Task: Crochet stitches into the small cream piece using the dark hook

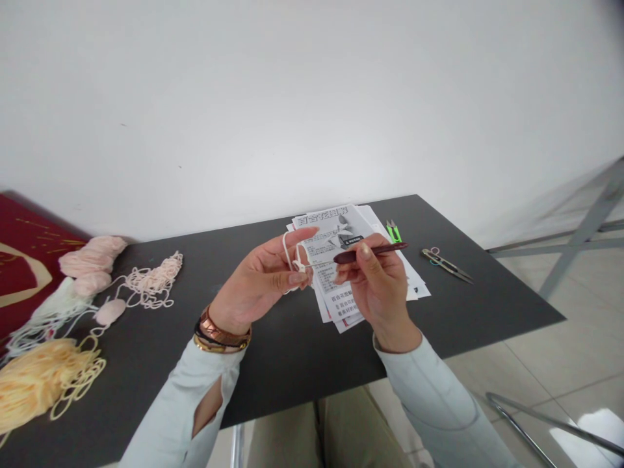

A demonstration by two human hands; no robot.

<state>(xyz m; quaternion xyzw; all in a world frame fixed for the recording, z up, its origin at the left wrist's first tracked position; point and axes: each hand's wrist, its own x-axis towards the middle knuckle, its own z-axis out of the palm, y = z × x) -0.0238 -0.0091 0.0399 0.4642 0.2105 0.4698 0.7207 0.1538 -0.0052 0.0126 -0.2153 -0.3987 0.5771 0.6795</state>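
Note:
My left hand (266,279) pinches a small piece of white yarn work (298,265) between thumb and fingers, its index finger stretched out with a strand looped round it. My right hand (377,283) grips the dark red handle of a crochet hook (347,257). The hook's thin metal shaft points left and its tip meets the yarn by my left fingertips. Both hands are raised above the dark table, in front of printed sheets (336,305). Exactly how the tip sits in the yarn is too small to tell.
On the dark table (273,377), pink yarn (95,257), a loose pink tangle (156,279) and yellow yarn (41,383) lie left, beside a red bag (24,260). Green snips (392,231) and metal snips (446,265) lie right of the papers. A white wall (292,117) stands behind.

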